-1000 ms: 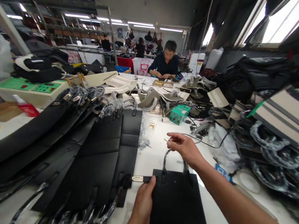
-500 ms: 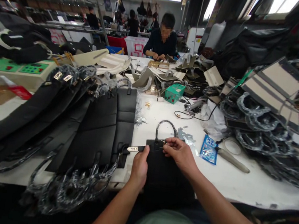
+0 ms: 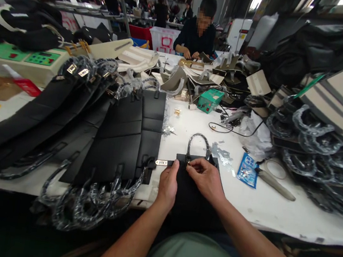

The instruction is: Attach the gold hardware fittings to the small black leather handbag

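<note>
A black bag panel (image 3: 192, 198) lies in front of me at the table's near edge, its wrapped loop handle (image 3: 200, 137) standing up at the far end. My left hand (image 3: 169, 183) grips the panel's left edge, thumb on top. Beside that thumb a black strap with a gold metal tip (image 3: 161, 162) sticks out to the left. My right hand (image 3: 204, 177) is closed in a pinch at the handle's left base, on a small gold metal fitting (image 3: 188, 164); the fingertips cover most of it.
Black bag panels (image 3: 113, 137) with wrapped handles are stacked on the left. Flat metal plates (image 3: 223, 155), a blue packet (image 3: 248, 170), a tape roll (image 3: 276, 169) and a green box (image 3: 209, 100) lie beyond and right. More panels (image 3: 324, 144) pile up at right. A co-worker (image 3: 198, 35) sits opposite.
The right fingers have moved down onto the gold fitting, whose prongs showed before. My left hand keeps its grip on the panel. The view has tilted down and shifted slightly left.
</note>
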`<state>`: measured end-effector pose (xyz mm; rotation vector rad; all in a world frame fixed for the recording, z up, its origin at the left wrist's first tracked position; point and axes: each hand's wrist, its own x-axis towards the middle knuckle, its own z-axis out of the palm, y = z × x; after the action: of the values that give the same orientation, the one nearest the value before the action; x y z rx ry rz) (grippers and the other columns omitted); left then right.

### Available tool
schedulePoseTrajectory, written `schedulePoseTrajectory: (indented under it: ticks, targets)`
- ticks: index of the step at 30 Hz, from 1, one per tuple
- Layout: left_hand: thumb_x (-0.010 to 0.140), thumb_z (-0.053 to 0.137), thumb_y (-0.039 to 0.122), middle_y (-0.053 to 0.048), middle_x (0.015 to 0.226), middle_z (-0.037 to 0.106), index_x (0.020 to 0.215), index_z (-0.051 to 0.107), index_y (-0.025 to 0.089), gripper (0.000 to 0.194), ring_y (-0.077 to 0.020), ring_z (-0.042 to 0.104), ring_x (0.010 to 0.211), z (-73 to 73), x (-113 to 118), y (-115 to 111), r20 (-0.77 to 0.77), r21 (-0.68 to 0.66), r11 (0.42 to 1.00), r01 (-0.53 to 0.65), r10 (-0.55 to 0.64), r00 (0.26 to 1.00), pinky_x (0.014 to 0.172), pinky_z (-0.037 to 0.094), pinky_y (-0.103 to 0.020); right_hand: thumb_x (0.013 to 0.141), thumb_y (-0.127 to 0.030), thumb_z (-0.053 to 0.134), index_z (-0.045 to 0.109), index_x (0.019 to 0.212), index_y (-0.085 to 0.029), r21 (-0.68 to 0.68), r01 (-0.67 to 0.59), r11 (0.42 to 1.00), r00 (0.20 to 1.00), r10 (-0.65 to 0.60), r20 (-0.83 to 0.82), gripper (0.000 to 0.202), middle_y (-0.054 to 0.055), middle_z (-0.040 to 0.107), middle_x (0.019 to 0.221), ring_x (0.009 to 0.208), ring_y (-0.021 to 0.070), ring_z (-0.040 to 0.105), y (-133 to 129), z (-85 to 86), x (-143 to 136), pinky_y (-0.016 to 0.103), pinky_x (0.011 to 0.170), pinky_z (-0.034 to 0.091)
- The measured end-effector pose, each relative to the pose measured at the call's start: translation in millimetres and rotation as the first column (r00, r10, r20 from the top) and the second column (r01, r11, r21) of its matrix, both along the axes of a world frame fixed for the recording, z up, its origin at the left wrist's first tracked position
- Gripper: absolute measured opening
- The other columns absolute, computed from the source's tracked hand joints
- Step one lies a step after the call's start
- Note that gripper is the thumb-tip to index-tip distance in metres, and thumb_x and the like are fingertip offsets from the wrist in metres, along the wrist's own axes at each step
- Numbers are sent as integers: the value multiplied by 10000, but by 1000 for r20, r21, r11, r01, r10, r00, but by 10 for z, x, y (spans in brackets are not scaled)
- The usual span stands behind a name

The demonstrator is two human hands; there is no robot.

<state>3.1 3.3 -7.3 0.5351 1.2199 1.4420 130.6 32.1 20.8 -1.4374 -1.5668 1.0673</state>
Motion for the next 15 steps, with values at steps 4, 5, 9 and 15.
schedulePoseTrajectory:
  ticks: [4, 5, 9, 15]
  targets:
    - [798, 626, 618, -109, 936, 752, 1020, 728, 101, 571, -246, 667, 893, -12, -19, -13, -50, -20, 1000, 17, -18, 999, 822, 482, -334, 804, -334, 670, 686, 822, -210, 16, -13, 1000, 998, 12, 61, 126, 15, 692, 742, 670, 179, 631, 1, 28, -6, 278, 618, 494]
    - [795, 626, 622, -104, 923, 753, 1005, 731, 106, 567, -240, 668, 876, -17, -19, -14, -35, -28, 999, 20, -21, 999, 816, 482, -329, 803, -332, 671, 687, 818, -211, 15, -14, 1000, 998, 13, 67, 123, 14, 690, 737, 665, 178, 627, 2, 31, -5, 275, 612, 490]
    - [809, 613, 619, -62, 876, 755, 958, 735, 140, 517, -209, 663, 822, -37, -10, -11, 17, -38, 999, 34, -34, 999, 800, 479, -307, 798, -329, 681, 683, 808, -216, -10, -17, 1000, 998, 17, 54, 114, -3, 677, 709, 626, 165, 604, -2, 35, -1, 264, 579, 465]
    - [842, 578, 607, -56, 810, 730, 932, 726, 114, 522, -175, 610, 716, -68, -10, -7, 0, -48, 998, 39, -39, 999, 678, 449, -276, 801, -341, 691, 682, 818, -215, -31, -7, 1000, 999, 8, 37, 128, -3, 678, 717, 636, 169, 610, -8, 38, -2, 271, 589, 468]
